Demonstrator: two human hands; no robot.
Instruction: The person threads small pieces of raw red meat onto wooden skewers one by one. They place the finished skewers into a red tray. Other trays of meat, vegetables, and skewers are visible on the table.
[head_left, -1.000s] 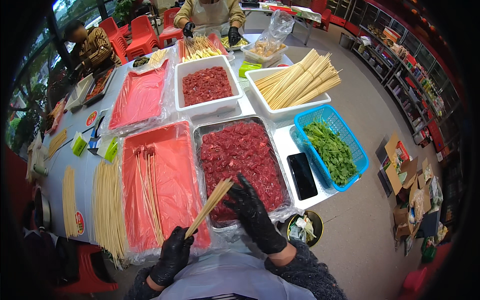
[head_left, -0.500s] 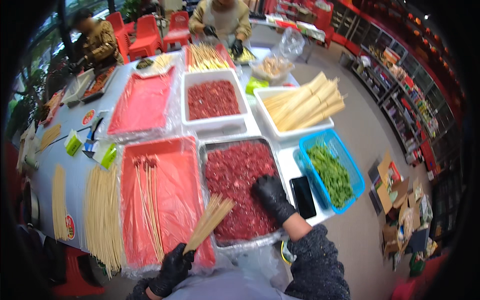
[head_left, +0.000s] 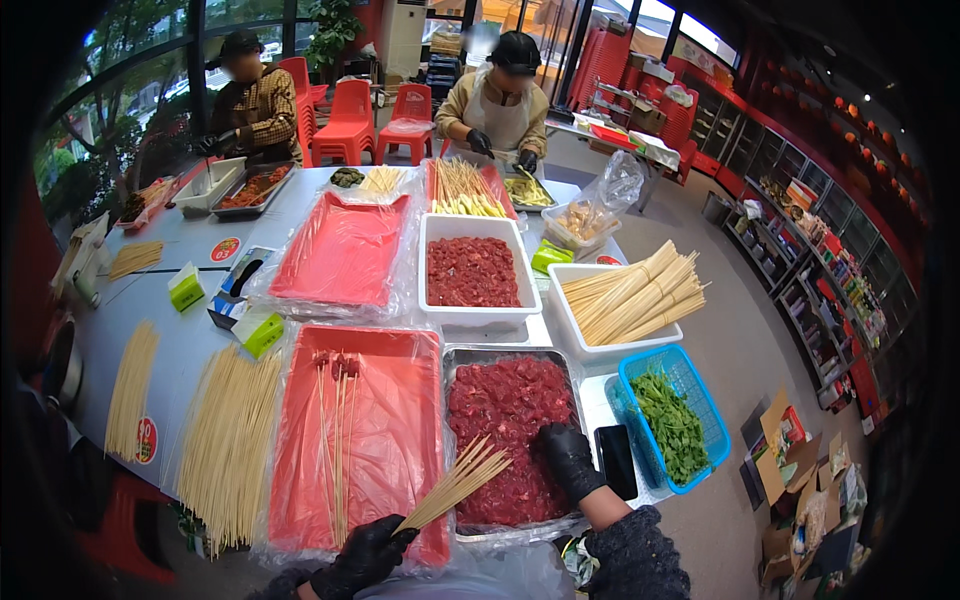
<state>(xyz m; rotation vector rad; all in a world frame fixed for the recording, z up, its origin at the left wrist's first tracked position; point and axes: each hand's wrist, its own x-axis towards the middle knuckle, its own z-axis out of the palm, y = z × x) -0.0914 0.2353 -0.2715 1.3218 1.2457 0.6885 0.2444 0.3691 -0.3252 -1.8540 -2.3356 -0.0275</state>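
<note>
Now skewering — left hand (head_left: 365, 555) clenched on bamboo skewers (head_left: 455, 487), right hand (head_left: 570, 460) fingers pinching in raw meat (head_left: 510, 420); next — thread piece.

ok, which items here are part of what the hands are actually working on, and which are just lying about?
In use: left hand gripping a bundle of bamboo skewers; right hand in the metal tray of chopped red meat; red tray with finished skewers.

Lying about: phone, blue basket of greens, loose skewer pile, white meat tub.
</note>
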